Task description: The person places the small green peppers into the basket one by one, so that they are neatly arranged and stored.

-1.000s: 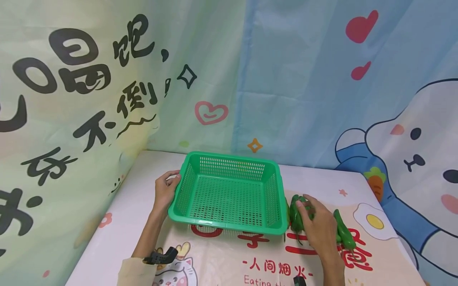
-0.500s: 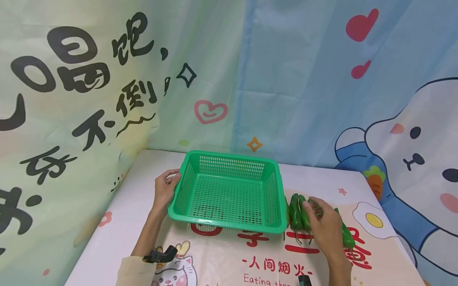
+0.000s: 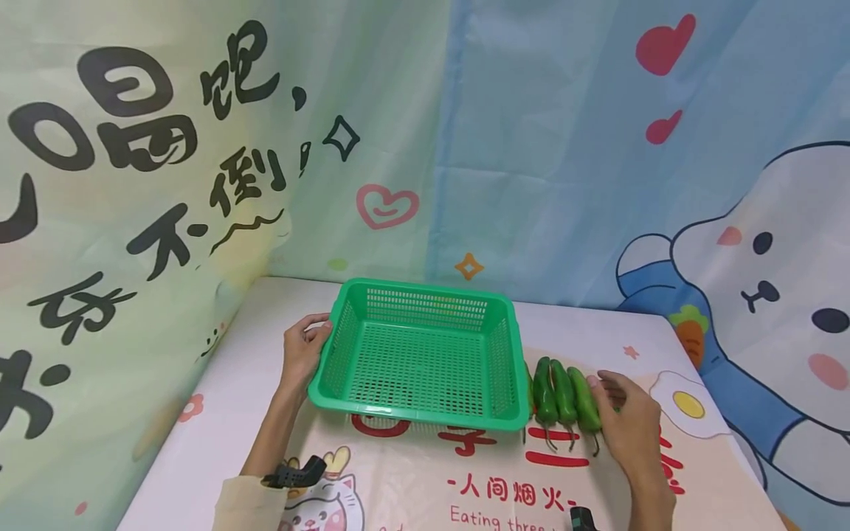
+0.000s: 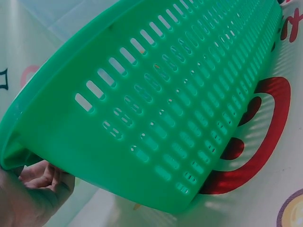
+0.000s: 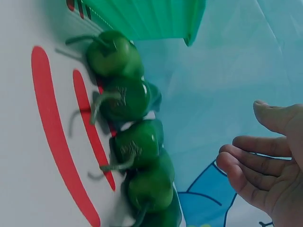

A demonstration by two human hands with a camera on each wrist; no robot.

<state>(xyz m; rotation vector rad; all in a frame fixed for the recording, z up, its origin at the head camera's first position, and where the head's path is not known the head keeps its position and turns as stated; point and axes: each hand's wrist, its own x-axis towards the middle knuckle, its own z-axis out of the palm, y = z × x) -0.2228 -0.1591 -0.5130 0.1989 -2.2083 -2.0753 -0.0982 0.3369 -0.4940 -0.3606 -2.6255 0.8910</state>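
A green plastic basket (image 3: 418,354) with slotted walls stands on the table, nothing inside it. My left hand (image 3: 305,350) grips its left rim; in the left wrist view the curled fingers (image 4: 45,175) reach beneath the edge. Along the basket's right side lies a row of several green chili peppers (image 3: 563,394), stems toward the front. The leftmost is partly hidden by the basket, and others are partly covered by my right hand (image 3: 627,417). That hand hovers at the row's right part, beside a pepper (image 3: 584,402). Its fingers look relaxed, with nothing between them in the right wrist view.
The table is covered by a printed cloth (image 3: 398,479) with red characters and a fried egg picture. Cartoon curtains (image 3: 531,184) hang behind and at the left, close to the table's back edge.
My right hand has moved rightward along the row, leaving more peppers in view, spread side by side. The left hand keeps its grip on the basket, which has not moved on the table.
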